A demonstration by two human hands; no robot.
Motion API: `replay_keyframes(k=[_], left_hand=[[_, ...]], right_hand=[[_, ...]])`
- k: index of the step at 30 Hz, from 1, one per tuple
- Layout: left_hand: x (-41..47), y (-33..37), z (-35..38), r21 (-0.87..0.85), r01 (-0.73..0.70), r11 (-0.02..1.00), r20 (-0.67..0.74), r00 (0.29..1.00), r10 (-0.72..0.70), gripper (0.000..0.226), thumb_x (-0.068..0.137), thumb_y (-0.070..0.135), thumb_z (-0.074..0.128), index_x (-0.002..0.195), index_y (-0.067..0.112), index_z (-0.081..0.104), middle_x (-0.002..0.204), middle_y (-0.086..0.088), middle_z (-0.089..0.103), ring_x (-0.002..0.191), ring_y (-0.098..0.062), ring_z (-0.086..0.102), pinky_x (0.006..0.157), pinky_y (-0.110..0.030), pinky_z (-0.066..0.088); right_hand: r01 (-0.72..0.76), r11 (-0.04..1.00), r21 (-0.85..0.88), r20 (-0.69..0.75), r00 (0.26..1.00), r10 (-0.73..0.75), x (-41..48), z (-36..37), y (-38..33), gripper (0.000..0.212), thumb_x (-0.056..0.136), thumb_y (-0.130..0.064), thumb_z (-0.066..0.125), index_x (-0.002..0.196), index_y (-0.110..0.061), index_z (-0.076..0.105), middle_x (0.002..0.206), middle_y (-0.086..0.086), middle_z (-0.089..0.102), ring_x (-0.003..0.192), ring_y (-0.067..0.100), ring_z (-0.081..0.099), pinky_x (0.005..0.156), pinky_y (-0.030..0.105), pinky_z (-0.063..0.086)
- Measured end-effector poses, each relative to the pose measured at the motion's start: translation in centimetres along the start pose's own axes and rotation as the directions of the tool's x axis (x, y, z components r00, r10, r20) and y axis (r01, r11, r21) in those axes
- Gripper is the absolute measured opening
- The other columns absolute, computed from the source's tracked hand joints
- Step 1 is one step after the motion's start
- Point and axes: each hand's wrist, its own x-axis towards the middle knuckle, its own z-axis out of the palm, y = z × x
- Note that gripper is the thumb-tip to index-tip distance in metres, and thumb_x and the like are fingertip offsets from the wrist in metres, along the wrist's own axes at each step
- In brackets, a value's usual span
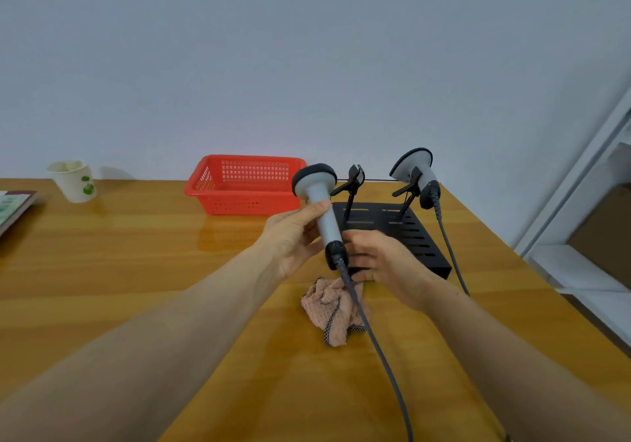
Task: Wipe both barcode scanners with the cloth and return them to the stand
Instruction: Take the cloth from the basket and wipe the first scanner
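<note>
My left hand [290,240] grips the grey handle of a barcode scanner [319,202], held upright above the table with its dark-rimmed head on top. My right hand [382,264] touches the scanner's lower end by its black cable collar; whether it grips is unclear. The scanner's grey cable [379,346] runs down toward me. A crumpled pink cloth [333,308] lies on the table just below both hands, held by neither. The second scanner [415,168] sits in the right clip of the black stand [413,236]. The stand's left clip [353,182] holds nothing.
A red plastic basket [246,183] stands behind the hands to the left of the stand. A white paper cup [73,180] and a booklet [13,207] are at the far left. The wooden table [136,271] ends at right near white shelving [580,271].
</note>
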Motion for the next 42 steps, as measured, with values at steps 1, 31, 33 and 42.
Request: replay_keyframes(k=[1,31,33,42], left_hand=[[-0.3,0.2,-0.5,-0.014,0.003,1.000,-0.016,1.000,-0.003,0.014,0.081,0.006,0.070,0.091,0.002,0.062,0.083,-0.010,0.065,0.076,-0.021,0.063,0.057,-0.034,0.058],[-1.7,-0.4,-2.5,-0.004,-0.037,0.999,-0.181,0.983,0.036,0.039,0.073,0.005,0.078,0.102,-0.004,0.054,0.102,-0.021,0.066,0.088,-0.030,0.068,0.061,-0.038,0.058],[-1.7,-0.6,-2.2,0.003,-0.043,0.999,-0.219,0.975,0.042,0.032,0.075,0.003,0.077,0.086,0.006,0.047,0.100,-0.021,0.065,0.091,-0.032,0.067,0.069,-0.042,0.058],[-1.3,-1.2,-2.3,-0.012,0.000,1.000,-0.195,0.981,-0.002,0.040,0.074,0.005,0.077,0.107,-0.004,0.056,0.090,-0.016,0.066,0.079,-0.026,0.067,0.061,-0.038,0.060]], right_hand=[[-0.029,0.999,0.039,-0.018,0.999,0.030,0.2,-0.3,0.3,0.044,0.088,-0.033,0.053,0.128,-0.014,0.050,0.116,0.007,0.062,0.107,0.023,0.060,0.088,0.037,0.049],[0.389,0.808,-0.443,-0.080,0.880,-0.468,-1.7,2.7,-1.4,0.018,0.079,-0.026,0.072,0.097,-0.024,0.070,0.088,-0.008,0.068,0.080,0.007,0.062,0.073,0.026,0.054],[0.420,0.708,-0.568,-0.069,0.833,-0.549,-1.7,3.5,-0.8,0.016,0.079,-0.029,0.072,0.095,-0.023,0.072,0.089,-0.008,0.067,0.080,0.004,0.060,0.074,0.023,0.050],[0.513,0.589,-0.624,-0.066,0.717,-0.694,-0.8,2.7,1.8,0.010,0.073,-0.005,0.073,0.075,-0.013,0.067,0.078,-0.004,0.063,0.068,0.010,0.058,0.063,0.035,0.053]])
